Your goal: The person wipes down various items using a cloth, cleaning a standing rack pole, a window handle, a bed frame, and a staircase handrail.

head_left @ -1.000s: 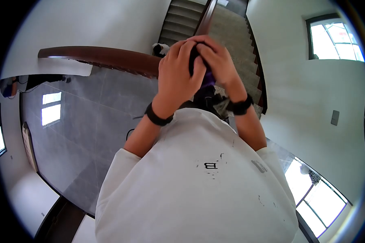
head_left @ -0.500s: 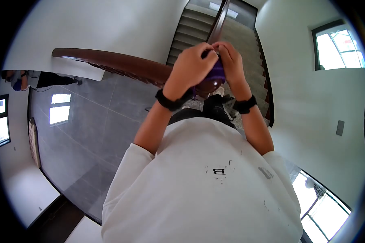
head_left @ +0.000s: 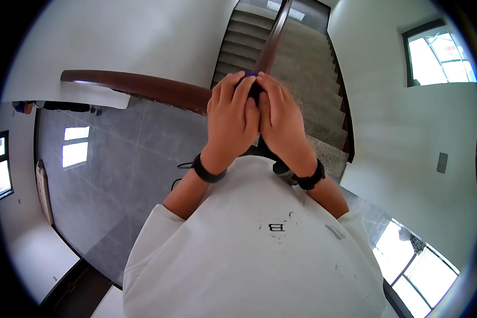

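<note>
Side by side, my left hand (head_left: 231,119) and my right hand (head_left: 283,122) are wrapped over a dark purple cloth (head_left: 251,74) at the near end of the brown stair handrail (head_left: 270,50). Only a little of the cloth shows between the fingers; the rest lies under my palms. Both thumbs lie close together in the middle. Each wrist wears a black band. What is beneath the cloth is hidden by my hands.
A second brown handrail (head_left: 143,87) runs off to the left. Concrete stairs (head_left: 310,79) go down ahead. Grey tiled floor (head_left: 116,159) spreads at the left, and a white wall with a window (head_left: 441,55) stands at the right.
My hands were pinching the purple cloth over a shiny brown rounded end, which showed half a second ago. Now they lie flatter, closer together, and cover it. The view has shifted slightly.
</note>
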The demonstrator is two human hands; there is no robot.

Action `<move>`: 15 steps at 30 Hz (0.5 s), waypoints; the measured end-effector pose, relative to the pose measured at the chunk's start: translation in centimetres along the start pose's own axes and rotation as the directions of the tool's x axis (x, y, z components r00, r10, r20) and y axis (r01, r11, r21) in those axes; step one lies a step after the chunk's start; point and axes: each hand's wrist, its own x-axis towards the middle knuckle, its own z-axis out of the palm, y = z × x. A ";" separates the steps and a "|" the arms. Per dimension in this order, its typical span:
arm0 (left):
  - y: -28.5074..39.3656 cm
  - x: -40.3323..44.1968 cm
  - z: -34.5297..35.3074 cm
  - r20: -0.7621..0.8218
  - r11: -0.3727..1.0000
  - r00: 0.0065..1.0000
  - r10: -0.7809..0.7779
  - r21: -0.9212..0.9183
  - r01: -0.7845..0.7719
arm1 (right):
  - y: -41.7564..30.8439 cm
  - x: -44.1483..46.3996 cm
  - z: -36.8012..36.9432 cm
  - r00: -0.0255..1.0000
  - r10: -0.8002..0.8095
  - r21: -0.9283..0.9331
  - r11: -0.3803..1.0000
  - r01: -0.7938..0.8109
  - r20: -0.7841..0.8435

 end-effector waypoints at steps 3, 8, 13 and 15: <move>-1.6 0.6 0.3 -0.021 0.987 1.000 -0.018 -0.162 0.015 | 0.6 0.6 0.7 1.000 0.019 0.052 0.998 -0.020 0.014; -2.4 0.8 0.6 0.079 0.791 0.958 -0.276 -0.548 0.273 | 1.7 2.3 1.1 0.986 0.137 0.179 0.972 -0.153 0.100; -3.2 0.4 0.9 0.128 0.713 0.924 -0.360 -0.601 0.361 | 3.6 3.3 2.0 0.964 0.189 0.508 0.821 -0.260 0.188; -3.4 0.2 1.1 0.128 0.691 0.919 -0.374 -0.622 0.368 | 4.1 3.3 2.4 0.973 0.178 0.554 0.800 -0.230 0.147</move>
